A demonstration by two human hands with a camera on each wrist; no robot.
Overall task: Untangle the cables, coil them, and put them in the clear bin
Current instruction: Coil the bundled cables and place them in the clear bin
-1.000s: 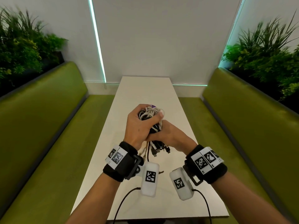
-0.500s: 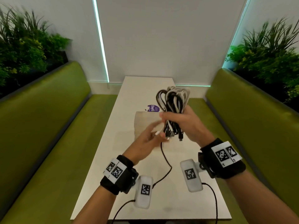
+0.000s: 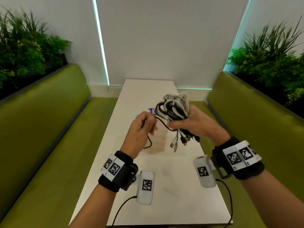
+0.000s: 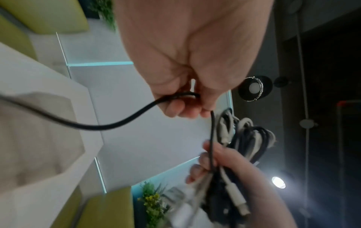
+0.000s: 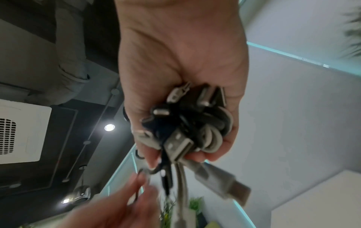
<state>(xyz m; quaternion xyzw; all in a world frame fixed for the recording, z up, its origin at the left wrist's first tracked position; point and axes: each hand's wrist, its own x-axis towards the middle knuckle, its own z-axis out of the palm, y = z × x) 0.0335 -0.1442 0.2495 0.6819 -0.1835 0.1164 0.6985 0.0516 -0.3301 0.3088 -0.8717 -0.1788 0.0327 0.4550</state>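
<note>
Pinching a single thin black cable [image 3: 162, 125] between thumb and curled fingers [image 4: 176, 108], the left hand [image 3: 141, 129] draws one strand sideways out of the mass that the right hand [image 3: 195, 122] grips. That hand's fingers [image 5: 227, 148] are wrapped tight round a thick bundle of tangled black and white cables [image 3: 174, 106], its loops standing above the fist and its plug ends [image 3: 179, 142] hanging loose below. From the left fingers the black strand sags in a shallow curve to the underside of the bundle, while its free tail drops from the back of the left hand toward the white bench [image 3: 181, 203] beneath.

To do this step well, I would judge, the right grip should slacken a little: clamped this hard, it pins the very loops the strand must slide through. The pull should run along the strand's own line, slow and steady, with the left fingers walking closer to the bundle whenever it catches; a jerk is likely to cinch a knot or snag a plug.

Below and beyond both hands a pale, see-through container [image 3: 158, 142] lies on the bench, probably the clear bin, with a purple label [image 3: 152, 111] at its far end. No cable seems to lie in it yet.
</note>
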